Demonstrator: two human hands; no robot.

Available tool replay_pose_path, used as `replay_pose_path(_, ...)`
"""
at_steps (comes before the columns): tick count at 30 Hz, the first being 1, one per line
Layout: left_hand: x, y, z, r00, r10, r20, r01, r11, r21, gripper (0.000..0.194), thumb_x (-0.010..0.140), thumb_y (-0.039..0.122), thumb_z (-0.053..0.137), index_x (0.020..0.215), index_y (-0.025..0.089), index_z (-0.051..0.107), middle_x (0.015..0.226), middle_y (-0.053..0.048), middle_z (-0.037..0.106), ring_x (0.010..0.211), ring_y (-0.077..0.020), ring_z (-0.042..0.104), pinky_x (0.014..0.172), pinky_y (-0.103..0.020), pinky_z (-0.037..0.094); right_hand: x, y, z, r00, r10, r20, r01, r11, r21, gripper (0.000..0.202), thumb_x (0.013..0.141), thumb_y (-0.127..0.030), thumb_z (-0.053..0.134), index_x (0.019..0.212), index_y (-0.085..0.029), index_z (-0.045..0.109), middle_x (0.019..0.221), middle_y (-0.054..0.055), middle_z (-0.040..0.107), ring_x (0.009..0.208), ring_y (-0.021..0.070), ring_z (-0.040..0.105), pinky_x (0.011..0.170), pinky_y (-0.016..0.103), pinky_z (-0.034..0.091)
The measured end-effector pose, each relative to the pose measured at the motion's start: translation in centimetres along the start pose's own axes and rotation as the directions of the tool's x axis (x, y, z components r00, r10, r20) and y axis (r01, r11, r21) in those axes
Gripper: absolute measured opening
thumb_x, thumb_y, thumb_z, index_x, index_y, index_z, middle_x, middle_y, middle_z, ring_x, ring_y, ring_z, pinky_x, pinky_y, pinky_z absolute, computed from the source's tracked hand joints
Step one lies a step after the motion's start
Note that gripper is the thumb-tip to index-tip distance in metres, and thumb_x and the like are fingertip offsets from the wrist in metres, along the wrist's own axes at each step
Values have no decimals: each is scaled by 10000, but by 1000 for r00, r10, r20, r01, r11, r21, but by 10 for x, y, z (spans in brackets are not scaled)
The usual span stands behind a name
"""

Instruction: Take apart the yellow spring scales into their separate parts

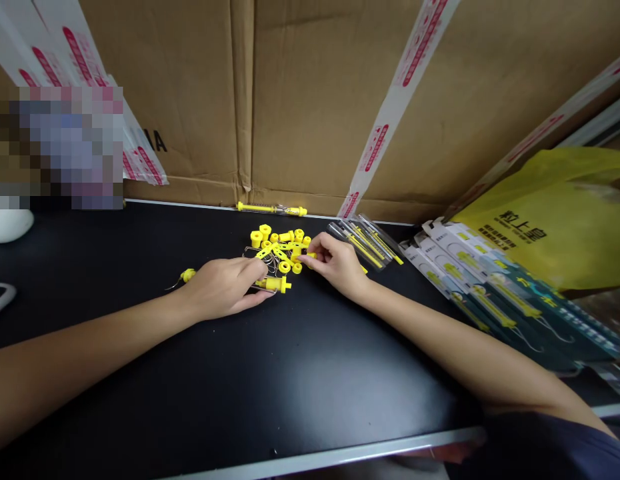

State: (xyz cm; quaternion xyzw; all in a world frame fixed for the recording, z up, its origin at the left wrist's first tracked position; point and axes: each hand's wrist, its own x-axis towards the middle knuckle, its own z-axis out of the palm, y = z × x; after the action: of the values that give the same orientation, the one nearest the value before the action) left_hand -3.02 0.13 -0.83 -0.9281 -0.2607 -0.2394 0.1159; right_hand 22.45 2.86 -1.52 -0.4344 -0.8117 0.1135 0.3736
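My left hand (227, 285) is closed around a yellow plastic and wire hook device (275, 285). Its yellow end juts out to the right of my fingers, and a yellow piece with a thin curved hook (187, 275) shows on the other side. My right hand (340, 263) is in a pinch at the right edge of the parts pile, with a small yellow plastic part (311, 255) at its fingertips. Between and beyond both hands lies a pile of yellow caps, rings and flat pieces (285, 250), mixed with bent metal wires and springs.
A yellow spring device (271, 209) lies along the table's back edge. Clear tubes with yellow rods (366, 241) lie right of the pile. Packaged hooks (490, 287) and a yellow plastic bag (555, 213) occupy the right side. Large cardboard (310, 100) stands behind the black table (270, 380).
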Motion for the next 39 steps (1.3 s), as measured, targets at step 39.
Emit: replay_pose_path(39, 0, 4, -3, 987, 108, -115, -112, 993, -24, 160, 872, 313, 505, 950, 174, 523, 1050, -51, 585, 824, -125, 639, 640, -199, 518, -20, -27, 8, 799, -571, 188, 596, 793, -126, 231, 903, -366, 498, 1033, -176, 489, 899, 49, 691, 759, 131, 660, 615, 214, 466)
